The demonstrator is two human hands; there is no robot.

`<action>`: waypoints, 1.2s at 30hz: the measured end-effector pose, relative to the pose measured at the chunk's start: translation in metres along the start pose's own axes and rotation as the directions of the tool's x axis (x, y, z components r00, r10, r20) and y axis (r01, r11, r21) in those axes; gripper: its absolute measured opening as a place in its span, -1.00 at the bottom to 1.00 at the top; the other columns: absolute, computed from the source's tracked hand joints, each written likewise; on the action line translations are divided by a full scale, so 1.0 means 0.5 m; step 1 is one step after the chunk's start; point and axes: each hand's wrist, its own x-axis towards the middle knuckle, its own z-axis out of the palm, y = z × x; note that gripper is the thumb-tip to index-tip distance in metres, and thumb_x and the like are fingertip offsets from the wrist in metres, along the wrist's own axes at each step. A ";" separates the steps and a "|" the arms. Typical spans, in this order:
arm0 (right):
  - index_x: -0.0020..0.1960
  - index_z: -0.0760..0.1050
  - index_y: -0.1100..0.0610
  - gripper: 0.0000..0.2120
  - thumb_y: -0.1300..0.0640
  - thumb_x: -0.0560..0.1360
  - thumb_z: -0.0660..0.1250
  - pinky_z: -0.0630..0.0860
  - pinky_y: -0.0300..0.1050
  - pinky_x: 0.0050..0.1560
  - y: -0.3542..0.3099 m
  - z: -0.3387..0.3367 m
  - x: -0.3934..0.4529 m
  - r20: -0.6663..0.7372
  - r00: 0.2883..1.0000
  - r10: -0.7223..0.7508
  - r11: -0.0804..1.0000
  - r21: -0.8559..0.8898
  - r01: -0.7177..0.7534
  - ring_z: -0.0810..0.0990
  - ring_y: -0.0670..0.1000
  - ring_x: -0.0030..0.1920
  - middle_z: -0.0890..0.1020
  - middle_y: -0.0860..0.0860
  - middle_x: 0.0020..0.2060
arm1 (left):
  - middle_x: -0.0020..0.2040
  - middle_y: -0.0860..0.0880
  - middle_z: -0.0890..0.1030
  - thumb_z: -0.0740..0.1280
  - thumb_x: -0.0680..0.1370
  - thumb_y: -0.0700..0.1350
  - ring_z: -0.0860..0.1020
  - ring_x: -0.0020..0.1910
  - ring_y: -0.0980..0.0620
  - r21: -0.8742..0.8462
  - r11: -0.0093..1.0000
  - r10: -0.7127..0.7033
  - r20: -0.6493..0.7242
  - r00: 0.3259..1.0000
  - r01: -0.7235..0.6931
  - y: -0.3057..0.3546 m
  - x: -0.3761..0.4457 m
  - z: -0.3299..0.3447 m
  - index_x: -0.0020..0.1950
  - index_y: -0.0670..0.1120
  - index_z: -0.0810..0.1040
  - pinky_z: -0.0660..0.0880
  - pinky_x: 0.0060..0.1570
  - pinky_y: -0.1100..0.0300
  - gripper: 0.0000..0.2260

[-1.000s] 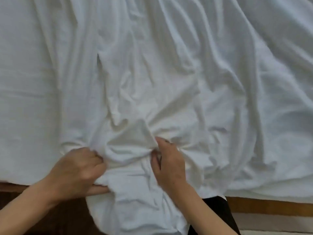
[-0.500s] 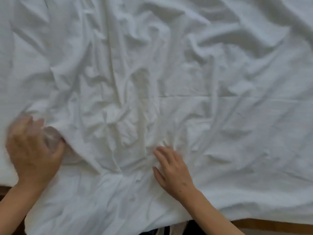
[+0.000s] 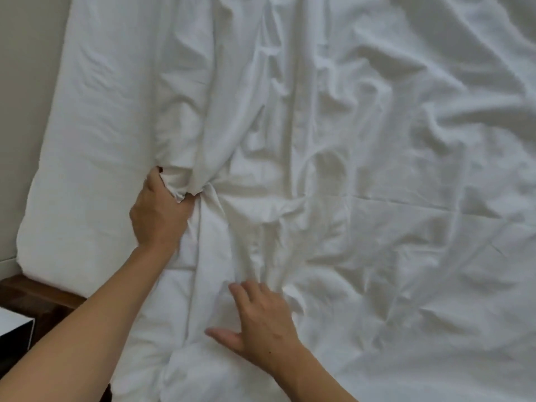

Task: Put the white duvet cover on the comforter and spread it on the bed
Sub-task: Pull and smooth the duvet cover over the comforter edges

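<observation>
The crumpled white cotton duvet cover point(image 3: 362, 169) lay across the bed. I judged I was working the comforter inside it. My left hand point(image 3: 158, 216) gripped a bunched fold; my right hand point(image 3: 264, 320) pressed flat, fingers straight. Next: tug leftward.

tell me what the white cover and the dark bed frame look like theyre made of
Duvet cover: thin woven fabric, probably cotton, matte; it creases sharply and bunches where the left hand grips it. Bed frame: dark brown wood by the look, slightly glossy; too little shows to be sure.
</observation>
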 end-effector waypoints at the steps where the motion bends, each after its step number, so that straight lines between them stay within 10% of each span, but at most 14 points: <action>1: 0.12 0.45 0.10 -0.25 -0.52 0.32 0.12 0.52 -0.09 -0.19 -0.042 0.016 0.007 0.129 0.990 0.063 0.998 -0.003 -0.063 0.57 0.06 -0.16 0.57 0.02 -0.08 | 0.17 -0.23 0.56 0.42 0.44 0.18 0.56 0.06 -0.29 -0.039 0.999 -0.004 -0.006 1.000 0.004 -0.009 0.004 -0.001 0.35 -0.18 0.32 0.45 -0.06 -0.10 -0.35; 4: 0.34 0.23 0.26 -0.14 -0.36 0.35 0.33 0.41 0.05 0.13 -0.130 0.071 0.041 0.467 0.853 0.234 0.962 0.016 -0.273 0.46 0.19 0.12 0.40 0.18 0.19 | 0.07 -0.21 0.61 0.45 0.44 0.12 0.58 -0.02 -0.27 -0.141 0.990 0.004 0.005 1.000 -0.003 -0.031 0.015 -0.003 0.32 -0.17 0.35 0.47 -0.13 -0.03 -0.40; 7: 0.14 0.43 0.21 -0.47 -0.13 0.36 0.45 0.33 -0.13 -0.24 -0.152 0.096 0.088 0.473 0.828 0.299 0.934 0.033 -0.357 0.61 0.15 -0.02 0.56 0.14 -0.01 | -0.07 -0.24 0.63 0.45 0.43 0.08 0.60 -0.16 -0.28 -0.167 0.981 0.097 0.003 0.995 -0.095 -0.043 0.020 -0.013 0.24 -0.23 0.42 0.46 -0.25 0.01 -0.47; 10: -0.05 0.38 0.12 -0.90 0.11 0.55 0.27 0.13 -0.20 -0.40 -0.199 0.095 0.119 0.542 0.819 0.188 0.929 0.172 -0.327 0.59 0.24 0.02 0.55 0.25 -0.08 | -0.18 -0.31 0.62 0.47 0.45 0.00 0.60 -0.29 -0.33 -0.092 0.957 0.272 -0.033 0.962 -0.274 -0.069 0.040 -0.063 0.12 -0.29 0.49 0.46 -0.37 -0.03 -0.56; 13: 0.13 0.34 0.26 -0.87 0.22 0.63 0.12 0.09 -0.24 -0.35 -0.297 0.098 0.166 0.675 0.738 0.000 0.901 0.321 -0.294 0.49 0.33 0.16 0.48 0.38 0.13 | -0.23 -0.32 0.60 0.44 0.51 0.02 0.57 -0.36 -0.32 0.078 0.930 0.366 -0.135 0.921 -0.358 -0.124 0.104 -0.113 0.06 -0.29 0.51 0.41 -0.45 -0.02 -0.61; 18: 0.25 0.35 0.32 -0.72 0.20 0.59 0.20 0.39 0.13 0.08 -0.306 0.087 0.185 0.483 0.876 0.002 0.879 0.416 -0.232 0.48 0.35 0.14 0.49 0.39 0.12 | 0.02 -0.36 0.50 0.35 0.53 -0.03 0.49 -0.01 -0.36 0.201 0.974 0.117 -0.038 0.992 -0.107 -0.110 0.146 -0.046 0.21 -0.24 0.44 0.42 -0.13 -0.19 -0.63; 22: 0.13 0.52 0.24 -0.76 0.23 0.51 0.20 0.47 0.07 0.05 -0.102 -0.006 0.117 -0.079 0.996 0.048 0.899 0.437 -0.009 0.49 0.20 0.03 0.56 0.19 0.00 | 0.46 -0.35 0.25 0.14 0.50 -0.18 0.23 0.44 -0.32 0.064 0.997 -0.018 -0.208 0.978 0.032 0.009 0.048 0.009 0.52 -0.26 0.17 0.10 0.43 -0.14 -0.43; 26: 0.17 0.52 0.22 -0.71 0.25 0.45 0.25 0.42 -0.06 0.23 0.224 -0.176 -0.003 -0.627 0.758 0.177 0.979 0.191 -0.071 0.48 0.12 0.13 0.58 0.16 0.09 | 0.52 -0.36 0.11 0.21 0.55 -0.11 0.12 0.51 -0.31 -0.097 0.975 0.186 -0.123 0.975 -0.199 0.198 -0.123 0.077 0.55 -0.25 0.12 0.05 0.49 -0.11 -0.39; 32: 0.39 0.33 0.28 -0.50 0.07 0.52 0.18 0.21 0.09 0.40 0.762 -0.398 -0.314 -0.736 0.564 0.375 0.835 0.003 -0.550 0.35 0.28 0.34 0.42 0.33 0.34 | 0.48 -0.39 0.22 0.18 0.59 -0.04 0.22 0.47 -0.32 -0.070 0.673 0.738 -0.003 0.675 -0.737 0.531 -0.448 0.240 0.49 -0.20 0.31 0.22 0.42 -0.19 -0.51; 36: 0.46 0.28 0.22 -0.36 -0.14 0.51 0.03 0.21 0.24 0.40 1.007 -0.492 -0.585 -0.558 0.556 0.617 0.665 -0.008 -0.746 0.26 0.31 0.42 0.29 0.32 0.43 | 0.51 -0.33 0.19 0.11 0.59 0.14 0.16 0.51 -0.27 0.004 0.844 0.520 0.241 0.820 -0.536 0.754 -0.682 0.380 0.53 -0.19 0.23 0.08 0.45 -0.26 -0.40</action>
